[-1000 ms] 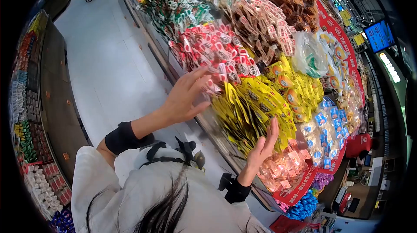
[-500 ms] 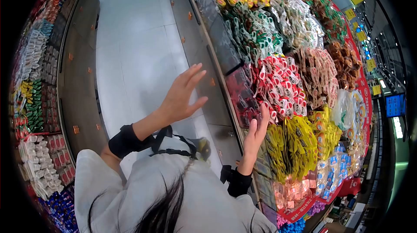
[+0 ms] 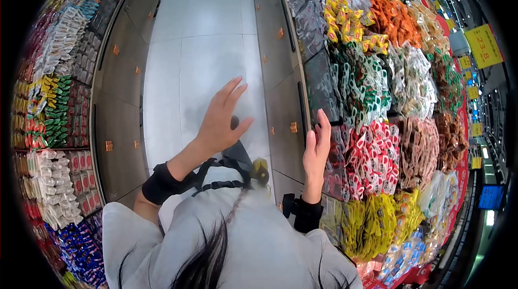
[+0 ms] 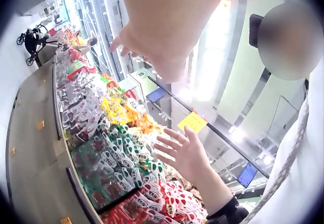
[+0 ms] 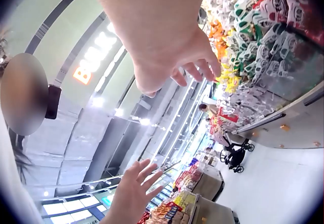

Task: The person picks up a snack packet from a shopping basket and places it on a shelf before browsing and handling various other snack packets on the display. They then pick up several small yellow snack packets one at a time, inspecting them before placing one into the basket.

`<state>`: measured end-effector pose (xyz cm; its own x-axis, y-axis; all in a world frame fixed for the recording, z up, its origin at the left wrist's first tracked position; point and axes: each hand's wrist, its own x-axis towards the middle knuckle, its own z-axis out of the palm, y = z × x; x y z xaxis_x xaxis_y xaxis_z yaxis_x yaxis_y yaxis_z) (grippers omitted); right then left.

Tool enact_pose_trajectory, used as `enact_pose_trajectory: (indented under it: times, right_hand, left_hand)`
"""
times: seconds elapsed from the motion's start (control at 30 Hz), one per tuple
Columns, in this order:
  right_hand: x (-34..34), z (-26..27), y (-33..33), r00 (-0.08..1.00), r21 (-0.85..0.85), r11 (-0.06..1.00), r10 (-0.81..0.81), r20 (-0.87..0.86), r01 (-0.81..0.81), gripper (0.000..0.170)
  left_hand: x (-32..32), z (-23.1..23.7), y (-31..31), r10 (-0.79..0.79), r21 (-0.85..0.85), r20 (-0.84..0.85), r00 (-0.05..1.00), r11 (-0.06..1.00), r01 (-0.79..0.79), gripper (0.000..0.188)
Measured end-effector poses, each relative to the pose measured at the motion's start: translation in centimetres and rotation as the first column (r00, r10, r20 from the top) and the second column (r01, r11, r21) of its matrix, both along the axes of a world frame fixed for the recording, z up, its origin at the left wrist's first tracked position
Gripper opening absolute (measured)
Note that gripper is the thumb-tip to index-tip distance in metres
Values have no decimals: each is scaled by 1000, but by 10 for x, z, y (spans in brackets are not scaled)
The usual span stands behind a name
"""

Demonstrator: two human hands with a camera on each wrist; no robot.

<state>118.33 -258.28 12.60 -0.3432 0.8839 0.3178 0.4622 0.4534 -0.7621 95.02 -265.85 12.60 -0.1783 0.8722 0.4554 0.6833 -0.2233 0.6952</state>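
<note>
Right hand (image 3: 317,154): I find it empty, fingers extended and thumb apart, just beside the edge of the counter (image 3: 283,84); contact cannot be confirmed. Left hand (image 3: 218,122): likewise empty, fingers extended, above the aisle floor (image 3: 210,25), well apart from the goods.

Red-and-white packets (image 3: 372,159) lie to the right of both hands, past a clear front panel (image 3: 334,167). I judge the right hand clearly the nearer. The counter's long axis runs ahead of the person, roughly along the line of the right fingers; from where I monitor, the packets are therefore a sideways matter, not a forward one.

Yellow packets (image 3: 372,224) lie beside the right wrist. Farther ahead I record green-and-white packets (image 3: 359,81), then, in the right wrist view, a stroller (image 5: 234,155) in the aisle.
</note>
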Motion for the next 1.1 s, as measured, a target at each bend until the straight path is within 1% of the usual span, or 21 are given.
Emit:
enact_pose_trajectory:
  times: [0.13, 0.23, 0.3, 0.4, 0.47, 0.6, 0.73, 0.8, 0.97, 1.1]
  right_hand:
    - [-37, -5, 47, 993, -78, 995, 51, -104, -59, 46]
    - [-63, -8, 95, 990, -47, 994, 90, -104, -95, 46]
    - [-78, -6, 127, 991, -62, 994, 78, -105, -85, 46]
    - [-101, -5, 172, 989, -77, 994, 73, -126, -83, 46]
    - [-118, -7, 202, 989, -84, 992, 80, -123, -91, 46]
    - [-154, -6, 242, 938, -226, 945, 161, -308, -237, 44]
    - [-183, -2, 279, 936, -221, 939, 192, -294, -262, 44]
    - [-198, -9, 300, 939, -235, 941, 167, -299, -242, 43]
    - [-252, -17, 351, 953, -232, 946, 163, -257, -224, 41]
    - [-318, -18, 404, 961, -205, 959, 144, -237, -194, 43]
  left_hand:
    - [-35, -1, 33, 56, -31, -33, 998, 998, -57, 60]
    - [-62, 4, 70, 81, -22, -49, 995, 996, -82, 59]
    - [-81, 7, 101, 84, -2, -57, 995, 996, -84, 58]
    - [-105, 5, 146, 68, -30, -48, 997, 997, -69, 59]
    - [-115, 4, 172, 82, -20, -48, 995, 996, -83, 58]
    - [-135, 0, 212, 98, -18, -27, 995, 995, -99, 59]
    - [-162, -1, 244, 104, -77, 2, 995, 992, -104, 59]
    - [-182, -3, 260, 97, -115, 10, 995, 989, -96, 60]
    - [-245, -13, 315, 110, -99, 19, 994, 989, -107, 61]
    - [-312, -18, 371, 84, -81, 36, 996, 993, -81, 61]
